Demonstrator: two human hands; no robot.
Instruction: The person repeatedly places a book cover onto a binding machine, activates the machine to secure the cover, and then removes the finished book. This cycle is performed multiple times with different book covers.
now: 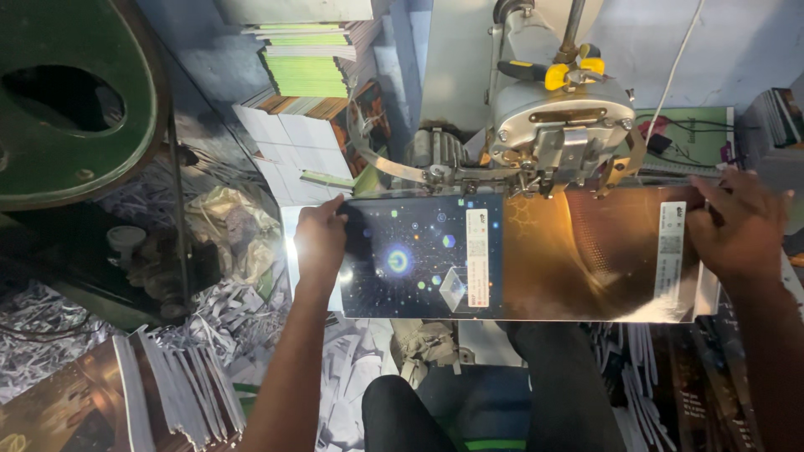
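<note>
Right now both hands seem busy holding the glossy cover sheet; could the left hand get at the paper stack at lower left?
Probably yes: the left hand has open space toward the paper stack.

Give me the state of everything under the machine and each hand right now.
Glossy cover sheet: lying flat, opened out, its top edge under the machine head.
Machine head: over the sheet's top edge; whether it is running cannot be told.
Left hand: palm down, pressing the sheet's left end.
Right hand: palm down on the sheet's right end.
Booklet stacks: piled, untouched.
</note>
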